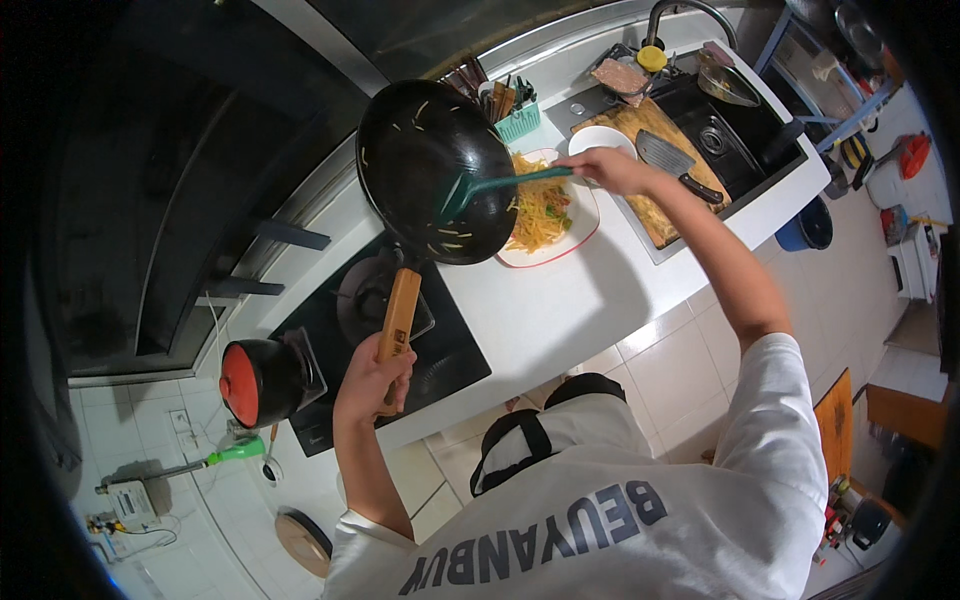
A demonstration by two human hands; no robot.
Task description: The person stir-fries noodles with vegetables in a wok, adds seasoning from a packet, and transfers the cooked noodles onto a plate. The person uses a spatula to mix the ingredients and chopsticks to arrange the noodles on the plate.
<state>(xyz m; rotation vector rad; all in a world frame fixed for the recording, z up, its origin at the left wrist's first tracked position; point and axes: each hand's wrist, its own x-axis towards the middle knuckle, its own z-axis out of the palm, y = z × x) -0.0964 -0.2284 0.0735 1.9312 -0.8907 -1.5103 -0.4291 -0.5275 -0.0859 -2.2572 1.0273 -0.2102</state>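
My left hand point(375, 377) grips the wooden handle point(400, 315) of a black wok point(442, 169), which is tilted above the counter beside the hob. A few pale shreds of food cling to the wok's inner wall. In my right hand point(611, 171) is a dark green spatula point(495, 182), its blade inside the wok. Partly under the wok's rim sits a white plate with a red edge point(581, 232), heaped with yellow shredded food point(544, 217) and some green and red bits. A white bowl point(600, 139) stands behind my right hand.
A cleaver point(666, 152) lies on a wooden cutting board point(637, 120) by the black sink point(742, 120). Utensils stand in a green basket point(519, 122). A black pot with a red lid point(259, 384) sits at the far end of the black hob point(450, 352).
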